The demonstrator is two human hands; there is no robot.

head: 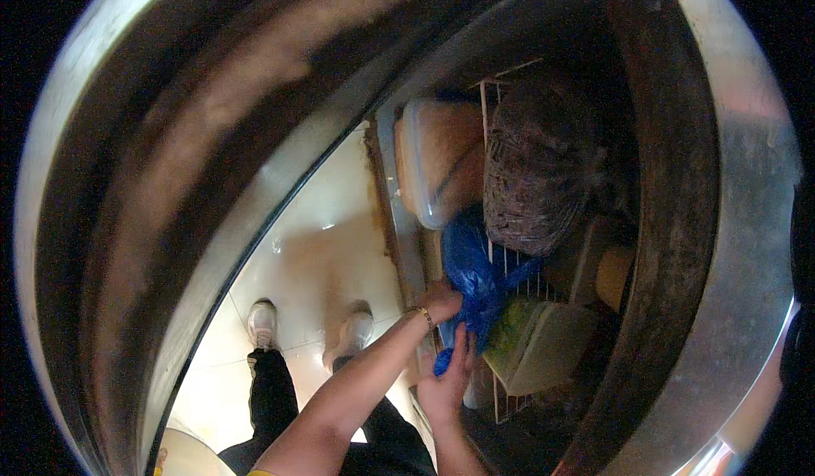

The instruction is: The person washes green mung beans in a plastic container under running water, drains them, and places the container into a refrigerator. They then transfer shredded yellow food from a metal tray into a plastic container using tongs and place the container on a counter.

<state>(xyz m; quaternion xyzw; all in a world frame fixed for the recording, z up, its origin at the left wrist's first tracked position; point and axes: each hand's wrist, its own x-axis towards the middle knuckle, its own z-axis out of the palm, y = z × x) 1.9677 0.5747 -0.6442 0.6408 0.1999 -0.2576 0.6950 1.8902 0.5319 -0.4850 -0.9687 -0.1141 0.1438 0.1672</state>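
A shiny blue plastic bag (470, 253) sits low inside an open metal-walled cabinet, which looks like a refrigerator. My left hand (440, 301), with a bracelet at the wrist, grips the near side of this bag; its fingertips are partly hidden. Just below it, my right hand (449, 368) has its fingers up against the gathered plastic, and a bit of blue film shows by its thumb. What the bag holds cannot be seen. To its right is a pale plastic container (541, 349) with something green inside.
A lidded plastic box (439, 158) stands beyond the blue bag. On a white wire shelf (485, 113) rests a large dark-filled clear bag (538, 170). The open cabinet door (210, 145) curves along my left. My shoes (262, 323) stand on the pale tiled floor (318, 253).
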